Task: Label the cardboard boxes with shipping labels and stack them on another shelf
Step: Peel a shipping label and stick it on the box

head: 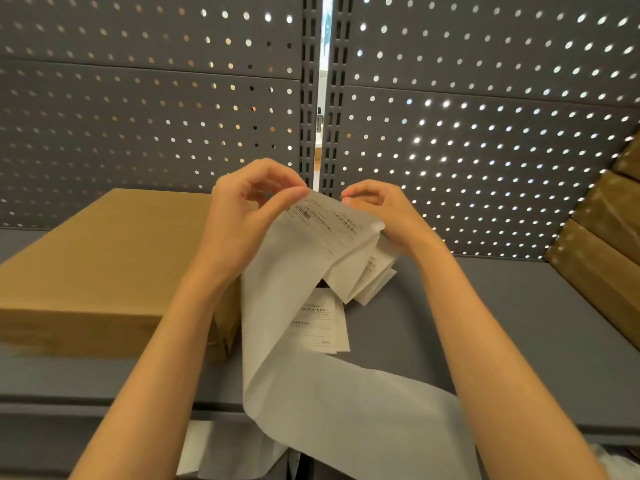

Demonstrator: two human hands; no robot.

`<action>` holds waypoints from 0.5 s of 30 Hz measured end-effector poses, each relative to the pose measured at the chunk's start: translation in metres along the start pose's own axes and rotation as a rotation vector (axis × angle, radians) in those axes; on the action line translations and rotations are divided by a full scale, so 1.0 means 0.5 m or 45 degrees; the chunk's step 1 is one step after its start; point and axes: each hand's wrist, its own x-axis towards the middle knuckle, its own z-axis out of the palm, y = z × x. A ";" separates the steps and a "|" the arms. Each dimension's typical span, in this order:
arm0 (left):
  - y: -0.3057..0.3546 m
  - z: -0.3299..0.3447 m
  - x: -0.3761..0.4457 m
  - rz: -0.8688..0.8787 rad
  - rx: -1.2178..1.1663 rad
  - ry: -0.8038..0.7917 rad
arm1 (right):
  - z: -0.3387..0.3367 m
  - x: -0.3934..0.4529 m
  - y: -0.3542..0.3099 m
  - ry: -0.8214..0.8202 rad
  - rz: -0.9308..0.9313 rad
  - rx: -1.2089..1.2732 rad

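Both forearms reach forward over the grey shelf (485, 306), hands raised and nearly meeting. The left hand (242, 206) pinches the top corner of a printed shipping label (332, 223) between thumb and curled fingers; the right hand (384, 213) grips the label's right edge, its backing strip (311, 393) trailing towards the near edge. A cardboard box (104, 265) lies flat to the left, stacked boxes (606, 237) far right.
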 end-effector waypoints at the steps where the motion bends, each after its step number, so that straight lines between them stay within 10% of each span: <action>1: -0.002 0.000 0.000 -0.002 -0.003 0.002 | -0.001 0.001 0.003 0.005 0.001 -0.001; 15: -0.016 -0.011 0.020 -0.039 -0.127 0.163 | -0.025 0.014 0.039 0.097 0.039 0.062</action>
